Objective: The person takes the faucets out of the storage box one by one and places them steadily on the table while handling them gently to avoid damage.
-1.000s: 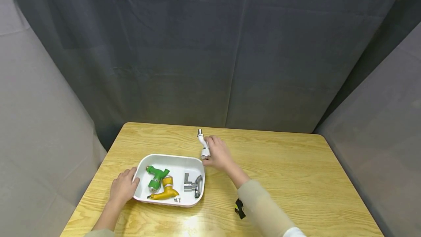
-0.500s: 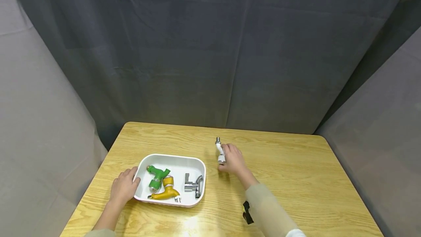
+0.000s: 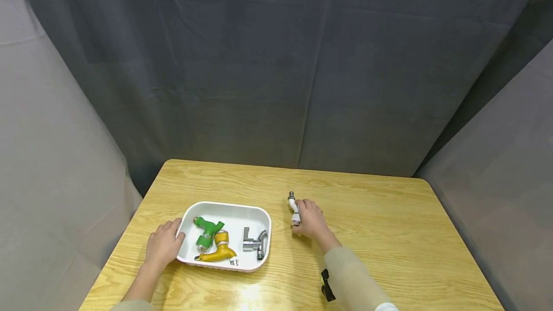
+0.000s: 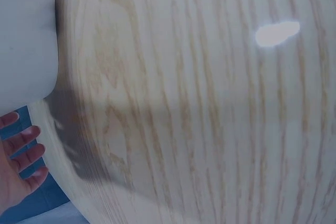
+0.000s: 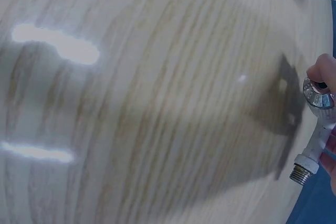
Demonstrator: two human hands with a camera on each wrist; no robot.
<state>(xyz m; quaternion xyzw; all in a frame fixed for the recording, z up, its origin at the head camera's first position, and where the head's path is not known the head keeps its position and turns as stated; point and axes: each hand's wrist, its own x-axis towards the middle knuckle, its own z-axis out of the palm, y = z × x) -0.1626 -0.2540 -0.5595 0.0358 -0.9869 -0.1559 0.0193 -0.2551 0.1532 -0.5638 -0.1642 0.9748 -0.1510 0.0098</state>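
Note:
In the head view my right hand [image 3: 311,220] grips a white faucet [image 3: 294,209] by its body, to the right of the tray. The faucet's metal threaded end [image 5: 301,174] sticks out beyond my fingers in the right wrist view. My thumb lies at its round chrome-trimmed end. My left hand [image 3: 163,243] rests at the left rim of the white tray [image 3: 235,208], fingers loosely extended. Inside the tray lie a green faucet [image 3: 208,230], a yellow faucet [image 3: 220,249] and a chrome faucet [image 3: 255,244]. The left wrist view shows my left fingertips [image 4: 32,153] beside the tray's corner.
The tray stands on the left part of a wood-grain table [image 3: 389,239]. A dark curtain [image 3: 259,71] hangs behind the table's back edge, with grey fabric [image 3: 56,157] along both sides. A black strap [image 3: 327,286] shows by my right sleeve.
My right hand has carried the white faucet rightward from the tray's back right corner, then toward me and lower. The left hand and the tray have stayed where they were.

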